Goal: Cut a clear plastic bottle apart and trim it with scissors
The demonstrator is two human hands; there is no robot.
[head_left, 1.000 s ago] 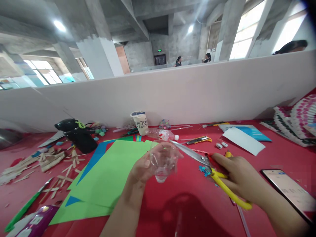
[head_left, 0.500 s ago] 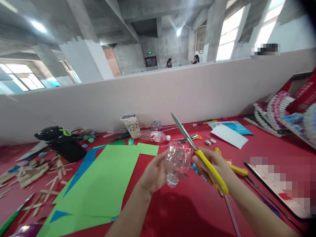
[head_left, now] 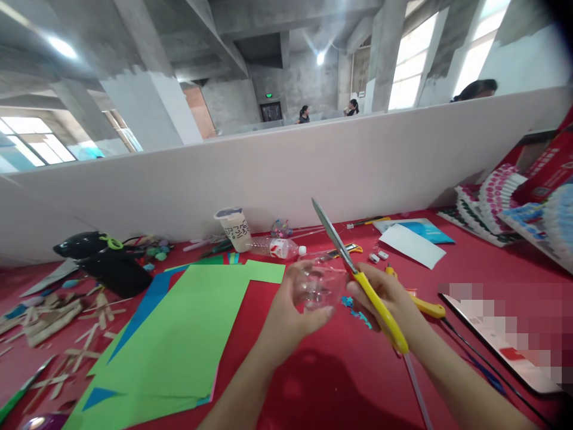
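A clear piece of plastic bottle (head_left: 326, 285) is in the grip of my left hand (head_left: 290, 310), thumb along its near side and fingers around the left. My right hand (head_left: 380, 292) holds yellow-handled scissors (head_left: 344, 251), their blades pointing up and away, close to the bottle piece's right edge. Whether the blades touch the plastic I cannot tell. Under my right hand lie small blue paper scraps (head_left: 358, 312). Behind the hands, a clear bottle with a white cap (head_left: 282, 247) lies on its side by a paper cup (head_left: 235, 230).
Green paper sheets (head_left: 179, 334) cover the table's left middle. Wooden sticks (head_left: 76, 358) and a black container (head_left: 111, 269) are at far left. At right are a yellow glue gun (head_left: 427, 306) with its cord and a tablet-like device (head_left: 505, 346). A white partition (head_left: 286, 173) stands behind.
My left hand has turned the bottle piece, so its neck no longer shows, and its thumb now lies across the near side. The scissors stay upright in my right hand.
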